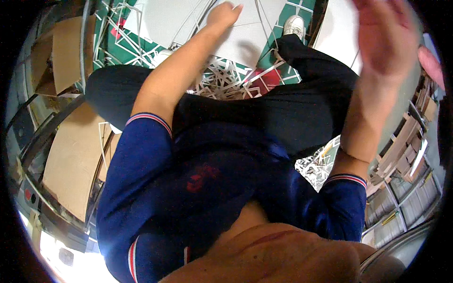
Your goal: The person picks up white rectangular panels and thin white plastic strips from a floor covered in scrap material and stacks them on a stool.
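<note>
My left hand (224,16) is over a large white sheet (250,35) at the top middle. Its fingers are curled together, and whatever they may hold cannot be made out. Dark lines like creases or cuts run across the sheet. On the right, my right hand (384,45) is raised close to the camera, blurred, with the palm showing and the thumb spread away. The upper edge cuts off its fingertips, and nothing shows in it. Beneath and beside it lies another white sheet (337,33).
Thin white offcut strips (222,80) are heaped between my legs and scattered over the green floor (111,42). Brown cardboard (71,160) and a metal frame stand at the left. Stacked cardboard pieces (401,148) fill a rack at the right. A white shoe (294,24) rests beside the sheet.
</note>
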The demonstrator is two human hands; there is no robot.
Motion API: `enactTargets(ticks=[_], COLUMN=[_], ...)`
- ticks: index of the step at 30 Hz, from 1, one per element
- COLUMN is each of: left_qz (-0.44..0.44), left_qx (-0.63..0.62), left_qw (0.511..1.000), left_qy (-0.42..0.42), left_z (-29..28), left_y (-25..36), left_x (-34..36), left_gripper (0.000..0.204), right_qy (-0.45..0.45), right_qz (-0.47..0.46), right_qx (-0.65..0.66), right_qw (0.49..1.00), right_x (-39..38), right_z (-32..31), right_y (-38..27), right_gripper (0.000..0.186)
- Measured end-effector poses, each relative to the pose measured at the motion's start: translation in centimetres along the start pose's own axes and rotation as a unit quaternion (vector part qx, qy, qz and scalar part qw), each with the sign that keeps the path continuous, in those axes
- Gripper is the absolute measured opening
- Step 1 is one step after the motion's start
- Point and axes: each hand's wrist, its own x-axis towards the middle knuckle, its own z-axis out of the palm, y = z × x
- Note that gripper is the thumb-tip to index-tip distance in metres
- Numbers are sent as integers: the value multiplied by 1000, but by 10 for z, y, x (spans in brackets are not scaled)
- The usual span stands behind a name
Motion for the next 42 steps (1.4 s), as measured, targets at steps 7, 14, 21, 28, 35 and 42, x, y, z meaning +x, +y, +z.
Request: enactTargets(ticks=[7,14,21,28,35,42], left_qz=[-63,-190,-189,-203,-254,-101], left_qx=[-181,-384,-490,-548,-652,-159], left_qw=[981,894,850,798,671,975], left_qy=[-23,-129,31,-151,-244,-120], left_z=[106,178,189,190,151,-105], left_y=[-61,-32,-3,3,35,-96], left_x=[53,102,153,175,142,138], left_gripper=[66,74,98,19,23,20], right_qy=[-98,-41,-162,-164,-119,-78], right_qz=[296,251,175,174,168,133], right_qx=[56,24,96,101,69,69], right_qw=[949,967,966,966,976,986], right_x=[-32,-20,1,9,6,16], right_z=[18,6,-68,-87,-87,-48], right_y=[17,32,53,58,55,33], right_gripper=[15,15,26,24,21,18])
